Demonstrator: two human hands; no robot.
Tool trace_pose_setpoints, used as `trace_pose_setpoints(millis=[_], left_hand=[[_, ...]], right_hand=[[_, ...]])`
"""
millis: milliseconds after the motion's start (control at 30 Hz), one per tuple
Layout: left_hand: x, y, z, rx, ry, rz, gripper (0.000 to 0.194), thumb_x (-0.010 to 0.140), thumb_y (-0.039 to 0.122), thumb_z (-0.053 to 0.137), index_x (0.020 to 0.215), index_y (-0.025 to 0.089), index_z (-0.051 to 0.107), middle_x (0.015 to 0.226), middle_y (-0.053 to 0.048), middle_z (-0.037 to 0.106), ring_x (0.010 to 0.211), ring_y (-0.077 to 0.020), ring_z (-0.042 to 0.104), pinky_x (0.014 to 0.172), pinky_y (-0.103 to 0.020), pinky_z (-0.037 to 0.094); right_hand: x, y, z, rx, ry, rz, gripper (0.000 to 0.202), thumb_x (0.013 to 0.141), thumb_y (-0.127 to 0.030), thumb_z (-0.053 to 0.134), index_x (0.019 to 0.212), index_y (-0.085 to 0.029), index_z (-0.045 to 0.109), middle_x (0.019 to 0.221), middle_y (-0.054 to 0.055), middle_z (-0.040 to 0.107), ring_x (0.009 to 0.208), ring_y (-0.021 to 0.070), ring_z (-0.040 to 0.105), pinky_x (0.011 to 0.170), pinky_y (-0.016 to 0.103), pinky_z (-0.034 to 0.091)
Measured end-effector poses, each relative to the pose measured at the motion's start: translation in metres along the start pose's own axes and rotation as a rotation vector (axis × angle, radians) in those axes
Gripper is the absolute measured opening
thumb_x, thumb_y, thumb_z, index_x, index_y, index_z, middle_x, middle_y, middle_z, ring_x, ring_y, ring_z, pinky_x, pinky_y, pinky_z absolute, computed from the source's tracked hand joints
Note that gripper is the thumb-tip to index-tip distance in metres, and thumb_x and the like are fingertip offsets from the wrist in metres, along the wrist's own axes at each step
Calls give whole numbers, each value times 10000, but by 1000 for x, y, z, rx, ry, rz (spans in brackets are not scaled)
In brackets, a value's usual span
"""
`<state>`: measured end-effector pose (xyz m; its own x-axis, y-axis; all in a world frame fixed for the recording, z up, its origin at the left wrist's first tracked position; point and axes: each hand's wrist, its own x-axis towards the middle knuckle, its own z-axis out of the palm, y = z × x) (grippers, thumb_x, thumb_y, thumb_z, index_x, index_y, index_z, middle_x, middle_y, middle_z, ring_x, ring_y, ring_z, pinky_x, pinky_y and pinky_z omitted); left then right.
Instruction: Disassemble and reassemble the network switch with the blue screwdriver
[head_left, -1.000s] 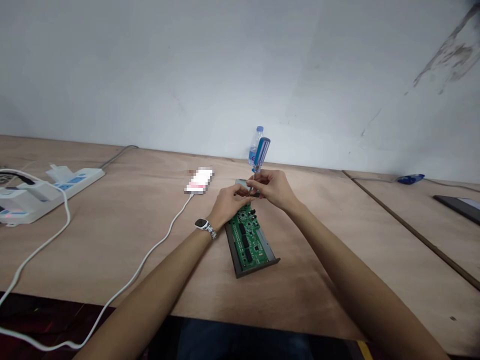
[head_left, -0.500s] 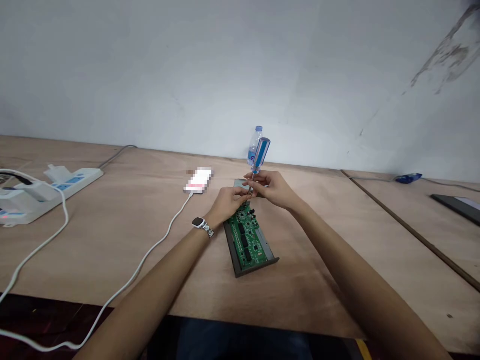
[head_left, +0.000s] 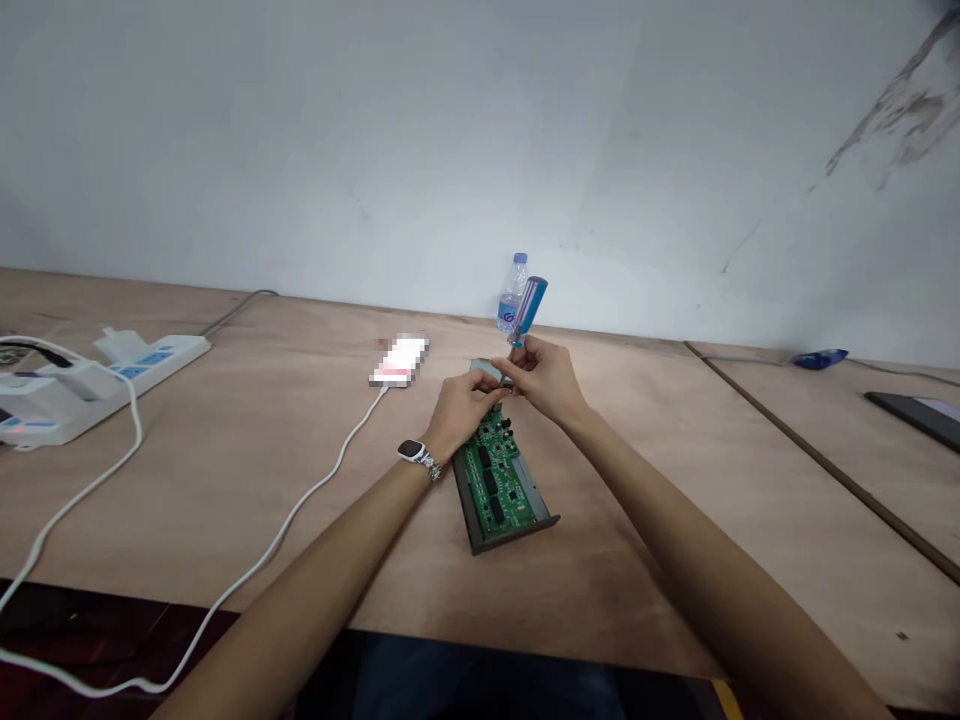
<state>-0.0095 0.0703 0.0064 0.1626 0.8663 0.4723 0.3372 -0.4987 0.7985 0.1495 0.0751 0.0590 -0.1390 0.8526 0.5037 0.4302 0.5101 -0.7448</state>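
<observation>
My right hand [head_left: 546, 375] is closed around the shaft of a screwdriver [head_left: 529, 308] with a blue and clear striped handle. The handle points up and leans slightly right. Beside the shaft's lower end, my left hand [head_left: 461, 405] has its thumb and fingers pinched together; what lies between them is hidden. Under both hands, a green circuit board [head_left: 499, 480] sits in a dark metal casing [head_left: 517, 538] on the wooden table. Its far end, with a grey metal part, is partly covered by my fingers, and the screwdriver's tip is out of sight.
Behind the screwdriver stands a water bottle [head_left: 511, 295] against the wall. A phone [head_left: 400, 360] on a white charging cable [head_left: 330, 470] lies left of my hands. Farther left is a power strip [head_left: 161, 360] with plugs. A blue packet [head_left: 820, 358] and dark flat device [head_left: 919, 415] lie right.
The screwdriver's handle has tipped a little to the right. My right-hand fingers have shifted on the shaft, and my left wrist has moved slightly right.
</observation>
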Motion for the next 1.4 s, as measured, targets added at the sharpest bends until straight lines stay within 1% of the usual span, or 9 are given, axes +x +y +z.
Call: trace_pose_setpoints(millis=[67,267,533,700,800,900,1000,1200,1400], left_hand=[[1,0,-1,-17,-31,3,209,879,376,667,887,182,744,905,-51,776,861,-222,714,798,-326,535],[2,-1,-11,-102,-196,-2,294,943,392,569,994,176,761,1039,-64,779,975,-243,714,869,-348,541],[1,-1,-10,-89,-103,41,288,829,392,731,1027,183,726,1034,-79,762,975,-240,703,916,-373,545],[2,-2,-5,-46,-18,19,210,834,388,722,884,184,725,886,-50,765,841,-215,708,806,-339,558],[2,-2,-6,-29,-29,27,219,872,390,675,895,181,739,905,-56,772,837,-216,706,797,-335,546],[3,-2,-10,-45,-103,54,258,922,397,607,943,182,748,963,-62,772,886,-219,704,818,-331,534],[2,-3,-13,-108,-166,39,270,936,400,589,980,182,742,1006,-66,767,943,-221,701,837,-325,540],[2,-3,-9,-95,-87,25,274,834,394,730,999,176,711,973,-65,758,922,-220,707,865,-338,553],[3,-8,-3,-88,-62,36,181,866,341,687,923,176,734,913,-56,763,872,-212,712,838,-334,551]], right_hand=[[-1,0,0,-34,-1,-26,291,847,-445,699,742,-202,579,644,20,654,600,178,649,563,290,512],[-2,-9,-12,125,-241,-18,338,910,-386,605,1143,-147,656,1000,104,754,677,176,699,626,314,556],[-1,-3,-7,63,-12,-35,271,811,-412,731,736,-195,589,667,10,632,581,148,581,562,281,481],[-2,0,2,42,102,-65,325,811,-431,732,694,-216,518,654,-7,593,595,139,538,580,275,465],[-2,-2,-1,40,40,-47,264,833,-435,709,795,-192,613,736,26,660,644,157,597,607,290,501],[0,-8,-10,97,-184,20,294,876,-403,650,1034,-159,689,892,82,737,716,196,680,560,295,519],[1,-12,-17,125,-301,66,284,888,-359,615,1047,-142,708,958,110,757,732,215,710,485,277,497],[1,-9,-14,40,-203,-6,191,855,-341,655,848,-158,711,743,52,719,597,173,663,557,290,526],[-2,-5,-5,-50,-34,-57,239,836,-372,691,705,-194,598,629,21,654,568,159,609,536,270,478]])
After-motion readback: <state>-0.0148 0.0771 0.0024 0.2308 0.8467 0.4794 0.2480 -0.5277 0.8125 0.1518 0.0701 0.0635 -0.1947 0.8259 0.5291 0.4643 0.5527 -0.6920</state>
